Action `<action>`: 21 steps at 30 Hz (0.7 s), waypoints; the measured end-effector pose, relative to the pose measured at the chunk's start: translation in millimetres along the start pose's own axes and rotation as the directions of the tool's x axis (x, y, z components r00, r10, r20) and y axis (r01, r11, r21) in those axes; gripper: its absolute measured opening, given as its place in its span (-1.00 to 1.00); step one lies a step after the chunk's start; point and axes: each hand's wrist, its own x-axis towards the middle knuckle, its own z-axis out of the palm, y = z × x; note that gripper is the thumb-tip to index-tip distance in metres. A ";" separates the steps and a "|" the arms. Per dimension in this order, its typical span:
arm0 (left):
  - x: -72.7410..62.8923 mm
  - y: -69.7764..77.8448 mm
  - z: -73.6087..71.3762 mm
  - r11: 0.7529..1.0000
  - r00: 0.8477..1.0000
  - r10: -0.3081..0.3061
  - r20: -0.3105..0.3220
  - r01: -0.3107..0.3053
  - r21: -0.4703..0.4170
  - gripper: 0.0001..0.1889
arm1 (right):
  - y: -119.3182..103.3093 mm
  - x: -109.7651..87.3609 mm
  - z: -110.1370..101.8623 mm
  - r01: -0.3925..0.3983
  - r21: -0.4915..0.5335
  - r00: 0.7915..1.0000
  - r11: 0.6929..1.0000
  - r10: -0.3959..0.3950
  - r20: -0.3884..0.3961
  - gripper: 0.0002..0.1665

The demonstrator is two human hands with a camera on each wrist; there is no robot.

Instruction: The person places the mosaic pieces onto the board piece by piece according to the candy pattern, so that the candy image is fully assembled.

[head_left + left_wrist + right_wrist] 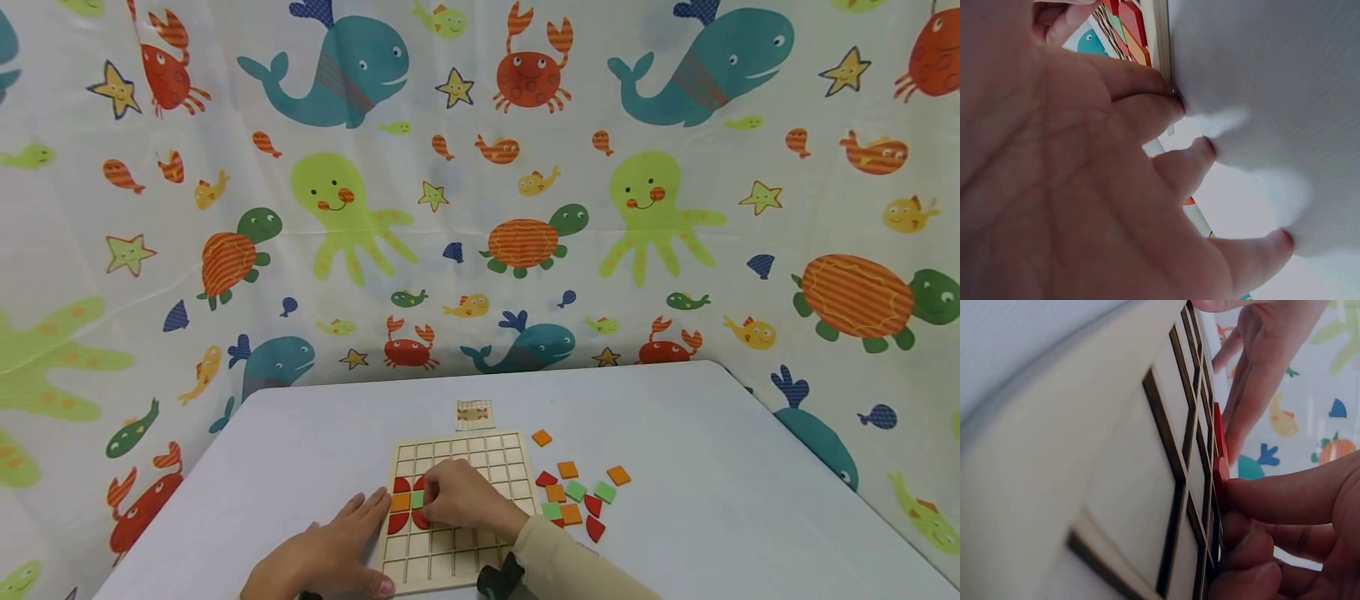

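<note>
A wooden grid board (450, 573) lies in front of me. At its left side sit red rounded tiles (397, 522), an orange square tile (401, 502) and a green square tile (417, 500). My right hand (468, 500) bends over the board, fingers curled. In the right wrist view, its thumb and fingertips close about a red tile (1220, 475) at the board surface; the far side of this grip is hidden. My left hand (330, 542) lies along the board's left edge (1161, 44), fingers extended, fingertips on the table.
Right of the board lie several loose orange (618, 475), green (605, 492) and red tiles (595, 528). A small pattern card (475, 415) lies behind the board. The white table (315, 433) backs onto a curtain (465, 292) printed with sea animals.
</note>
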 end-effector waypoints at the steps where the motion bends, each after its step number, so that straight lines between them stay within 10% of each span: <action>1: 0.2 0.0 0.1 1.000 1.000 -0.001 0.001 0.001 0.000 0.22 | -4.2 -1.7 -3.9 -0.004 0.016 1.000 1.000 0.004 0.007 -0.72; 10: 0.8 0.2 -1.2 1.000 1.000 -0.011 0.010 0.011 -0.007 0.23 | -40.0 -14.8 -26.2 -0.088 0.058 0.995 0.994 0.085 0.048 -0.75; 21: -1.0 -0.1 -2.5 1.000 1.000 -0.002 0.015 0.002 0.006 0.21 | 2.7 4.4 2.9 -0.039 -0.073 0.994 0.997 0.046 0.101 -0.72</action>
